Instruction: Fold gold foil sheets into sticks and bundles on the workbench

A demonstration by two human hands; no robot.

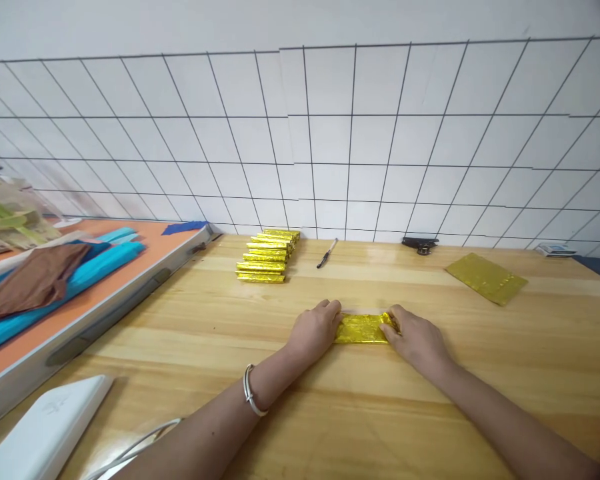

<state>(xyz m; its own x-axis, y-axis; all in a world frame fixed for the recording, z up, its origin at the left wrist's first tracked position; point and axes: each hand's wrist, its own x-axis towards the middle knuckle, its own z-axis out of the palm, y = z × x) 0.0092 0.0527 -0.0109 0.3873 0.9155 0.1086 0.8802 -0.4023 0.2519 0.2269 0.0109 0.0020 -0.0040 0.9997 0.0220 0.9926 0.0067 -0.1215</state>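
A strip of shiny gold foil paper [361,329] lies flat on the wooden table, stretched between my two hands. My left hand [316,327] is closed on its left end, the fingers curled over the edge. At the right end, my right hand [416,337] pinches the foil between thumb and fingers, where it looks crumpled or folded. Farther back to the left sits a stack of rolled gold foil pieces [267,257]. A flat gold foil sheet [487,279] rests to the right, beyond my right hand.
Behind the rolls' right side lies a pen [327,254]. A black clip-like object [420,244] is by the tiled wall. On the left, an orange-topped surface [173,250] with a raised edge carries blue and brown folded material [35,283]. A white device [50,427] and a cable [135,448] lie near front left.
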